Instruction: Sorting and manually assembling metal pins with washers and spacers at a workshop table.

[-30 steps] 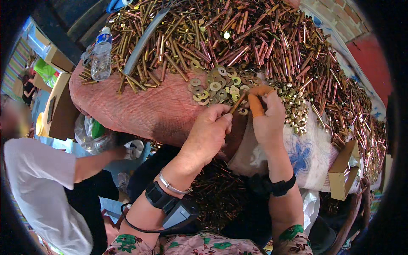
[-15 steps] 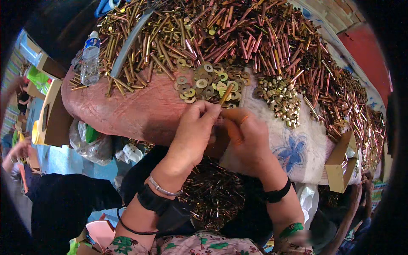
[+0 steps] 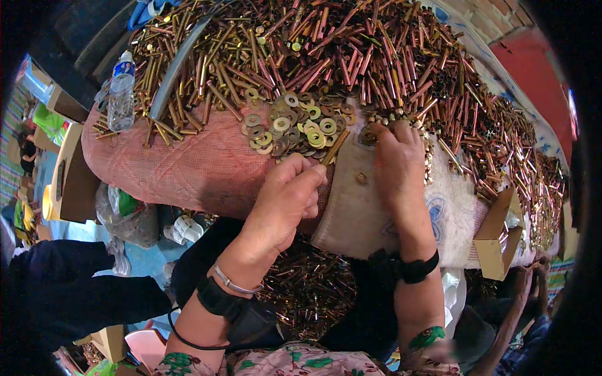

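While a golden metal rod (image 3: 337,146) is pinched by the left hand (image 3: 282,195), any pinch by the right hand (image 3: 402,166) cannot be told.

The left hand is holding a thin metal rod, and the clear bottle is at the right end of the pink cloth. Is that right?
Not quite: the bottle is on the other side. The head view shows the clear bottle at the left end of the pink cloth. The left hand does hold a thin metal rod.
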A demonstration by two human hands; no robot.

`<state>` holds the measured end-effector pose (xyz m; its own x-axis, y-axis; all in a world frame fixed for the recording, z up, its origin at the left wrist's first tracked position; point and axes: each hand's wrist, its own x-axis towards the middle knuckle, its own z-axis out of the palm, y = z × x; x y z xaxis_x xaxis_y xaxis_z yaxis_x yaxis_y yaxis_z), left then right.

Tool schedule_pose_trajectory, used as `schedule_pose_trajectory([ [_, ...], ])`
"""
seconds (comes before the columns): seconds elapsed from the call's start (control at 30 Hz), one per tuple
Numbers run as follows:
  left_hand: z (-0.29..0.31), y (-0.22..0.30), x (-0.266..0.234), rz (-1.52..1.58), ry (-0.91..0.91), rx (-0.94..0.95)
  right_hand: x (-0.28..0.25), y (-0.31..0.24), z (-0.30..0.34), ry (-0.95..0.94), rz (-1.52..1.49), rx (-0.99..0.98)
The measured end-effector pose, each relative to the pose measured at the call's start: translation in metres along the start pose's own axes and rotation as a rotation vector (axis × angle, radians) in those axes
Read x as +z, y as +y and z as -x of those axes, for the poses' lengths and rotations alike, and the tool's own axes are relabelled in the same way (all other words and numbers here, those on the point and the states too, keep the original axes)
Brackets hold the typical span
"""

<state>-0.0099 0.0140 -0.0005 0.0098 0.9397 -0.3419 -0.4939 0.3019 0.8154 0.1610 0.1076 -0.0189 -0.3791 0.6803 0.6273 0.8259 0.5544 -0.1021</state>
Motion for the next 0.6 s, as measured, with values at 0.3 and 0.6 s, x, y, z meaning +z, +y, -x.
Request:
schedule_pose_trajectory([
  [0.3, -0.001, -0.004, 0.001, -0.001, -0.072, -0.020, 0.003, -0.002, -0.001, -0.028, -0.051, 0.023],
  [0.6, 0.001, -0.005, 0.000, 0.006, -0.118, -0.054, -0.005, 0.016, 0.001, 0.144, -0.272, 0.072],
])
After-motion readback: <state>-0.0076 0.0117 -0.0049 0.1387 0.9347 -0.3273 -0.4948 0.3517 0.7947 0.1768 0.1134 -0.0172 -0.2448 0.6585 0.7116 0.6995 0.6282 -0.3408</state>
